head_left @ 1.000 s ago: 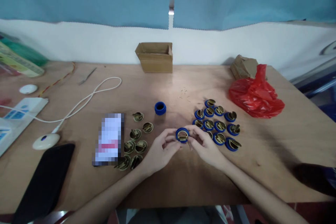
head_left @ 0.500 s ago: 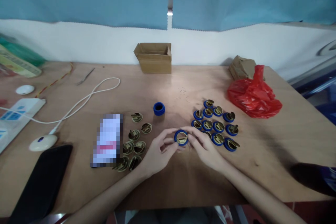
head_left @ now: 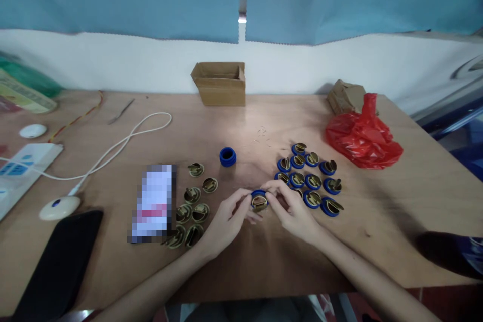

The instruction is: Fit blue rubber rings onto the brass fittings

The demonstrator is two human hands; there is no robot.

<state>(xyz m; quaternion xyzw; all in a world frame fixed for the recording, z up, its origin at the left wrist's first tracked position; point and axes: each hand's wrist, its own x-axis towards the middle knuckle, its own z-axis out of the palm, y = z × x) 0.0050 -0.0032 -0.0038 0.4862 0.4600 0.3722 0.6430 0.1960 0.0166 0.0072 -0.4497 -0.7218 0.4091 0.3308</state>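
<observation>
Between both hands is a round brass clasp set in a blue ring, tilted above the table. My left hand pinches its left edge with thumb and fingers. On the opposite edge, my right hand grips the same piece. To the left lie several round brass clasps without blue rings. Several clasps in blue rings are grouped on the right, most with a brass flap sticking up. A short stack of blue rings stands beyond my hands. The undersides of the fingers are partly hidden.
The wooden table carries a cardboard box at the back and a red plastic bag at right. Leftward are a phone with a blurred screen, a dark phone, a white cable and a power strip.
The blue-ringed clasp has tipped, so its face looks flatter. My fingers have shifted around its edges, with the right fingers lifting a little. The camera view has moved slightly.
</observation>
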